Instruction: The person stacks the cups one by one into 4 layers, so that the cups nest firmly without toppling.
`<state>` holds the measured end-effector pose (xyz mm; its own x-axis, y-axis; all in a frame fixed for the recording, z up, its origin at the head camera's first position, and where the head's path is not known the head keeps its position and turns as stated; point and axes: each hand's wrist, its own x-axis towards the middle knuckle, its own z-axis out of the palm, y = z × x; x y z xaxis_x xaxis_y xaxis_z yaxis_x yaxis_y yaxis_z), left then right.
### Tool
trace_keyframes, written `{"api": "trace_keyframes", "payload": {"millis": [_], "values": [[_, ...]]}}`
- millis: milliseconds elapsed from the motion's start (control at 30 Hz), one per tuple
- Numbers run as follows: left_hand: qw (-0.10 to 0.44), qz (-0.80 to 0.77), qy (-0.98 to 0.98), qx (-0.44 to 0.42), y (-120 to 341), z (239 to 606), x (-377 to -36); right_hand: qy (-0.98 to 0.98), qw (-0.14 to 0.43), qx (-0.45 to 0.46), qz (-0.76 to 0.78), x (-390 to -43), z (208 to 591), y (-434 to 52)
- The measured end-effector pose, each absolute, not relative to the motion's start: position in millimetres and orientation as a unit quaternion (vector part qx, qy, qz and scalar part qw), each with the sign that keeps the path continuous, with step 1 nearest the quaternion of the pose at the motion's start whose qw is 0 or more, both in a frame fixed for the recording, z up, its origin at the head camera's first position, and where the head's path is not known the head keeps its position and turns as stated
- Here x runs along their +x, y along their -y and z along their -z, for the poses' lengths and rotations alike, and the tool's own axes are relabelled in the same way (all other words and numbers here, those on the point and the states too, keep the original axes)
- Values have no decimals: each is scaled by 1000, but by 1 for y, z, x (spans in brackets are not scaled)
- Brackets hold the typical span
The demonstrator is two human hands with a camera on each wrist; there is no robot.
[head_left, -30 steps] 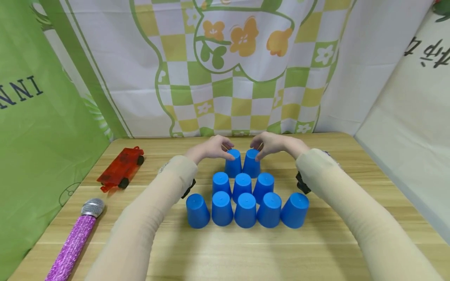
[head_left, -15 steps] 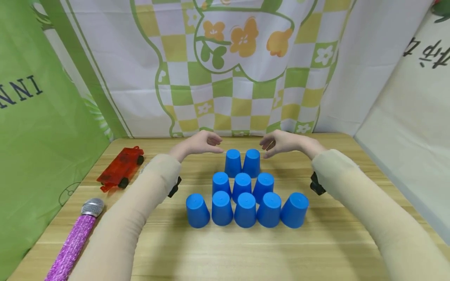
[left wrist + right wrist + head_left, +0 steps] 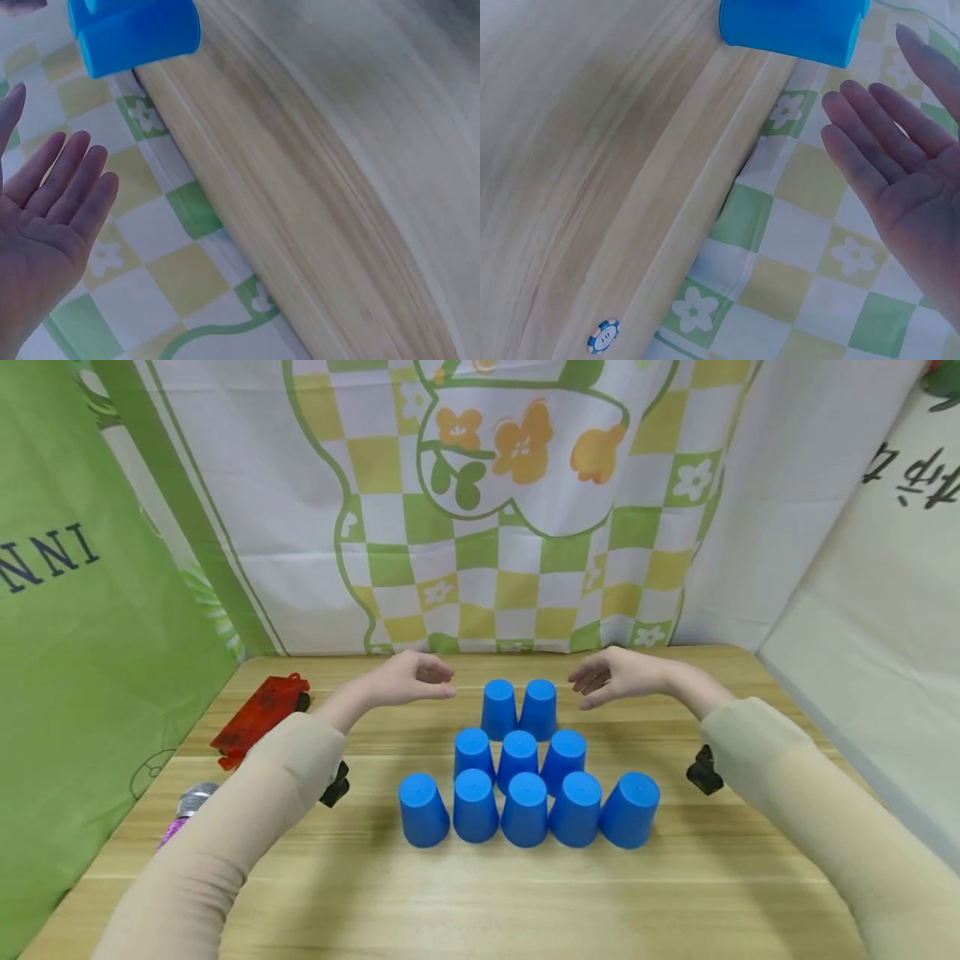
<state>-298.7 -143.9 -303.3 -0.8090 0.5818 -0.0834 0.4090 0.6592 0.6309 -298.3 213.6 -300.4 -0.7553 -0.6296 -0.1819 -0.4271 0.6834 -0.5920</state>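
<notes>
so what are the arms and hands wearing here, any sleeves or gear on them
Both arms wear long, close-fitting beige sleeves that end at the wrists. The left hand and right hand are bare, with no gloves. A small black device sits under each forearm, left and right.

- We see our right hand (image 3: 907,187) at the right edge, palm showing, fingers straight and held together, gripping nothing.
- A blue cup (image 3: 791,28) sits at the top, near our fingertips (image 3: 838,97) but apart from them.
- The wooden table (image 3: 592,165) fills the left side.
- A green and yellow checked cloth (image 3: 795,277) with white flowers meets the table's edge.
- A small blue and white chip (image 3: 603,335) lies on the table's edge, bottom left.
</notes>
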Motion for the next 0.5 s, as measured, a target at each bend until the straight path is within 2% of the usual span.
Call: {"api": "trace_keyframes", "payload": {"millis": [500], "values": [[145,-318,-888,299,143,312,-271,-878,203,-329,282,-273,308,-219]]}}
